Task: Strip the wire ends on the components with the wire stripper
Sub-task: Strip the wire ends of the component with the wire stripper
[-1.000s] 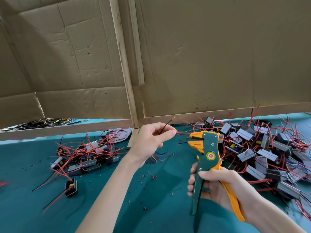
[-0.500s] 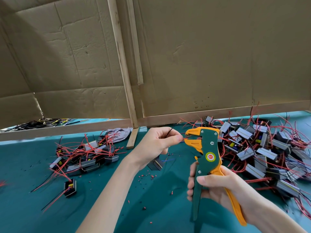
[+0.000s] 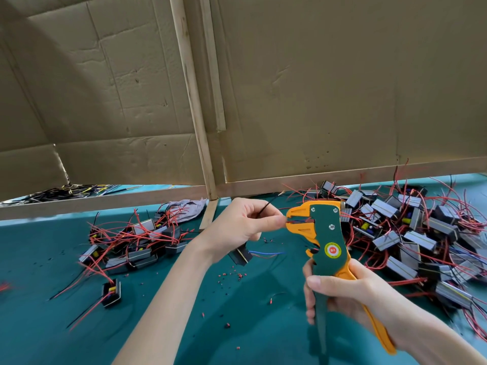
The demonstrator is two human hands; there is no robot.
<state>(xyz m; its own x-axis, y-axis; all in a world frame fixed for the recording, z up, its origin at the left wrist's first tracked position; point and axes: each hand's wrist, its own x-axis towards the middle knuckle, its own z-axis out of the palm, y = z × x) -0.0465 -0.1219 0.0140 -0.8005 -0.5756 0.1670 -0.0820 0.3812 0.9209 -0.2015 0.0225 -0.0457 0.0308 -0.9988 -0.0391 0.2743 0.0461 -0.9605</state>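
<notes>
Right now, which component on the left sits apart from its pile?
The black component with the yellow part showing, lying alone on the teal mat nearer the person than the left pile; the rest are tangled together there.

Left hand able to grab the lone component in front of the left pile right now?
Probably not yet: the left hand pinches a wire at the wire stripper. Otherwise only open mat lies before the lone component.
</notes>
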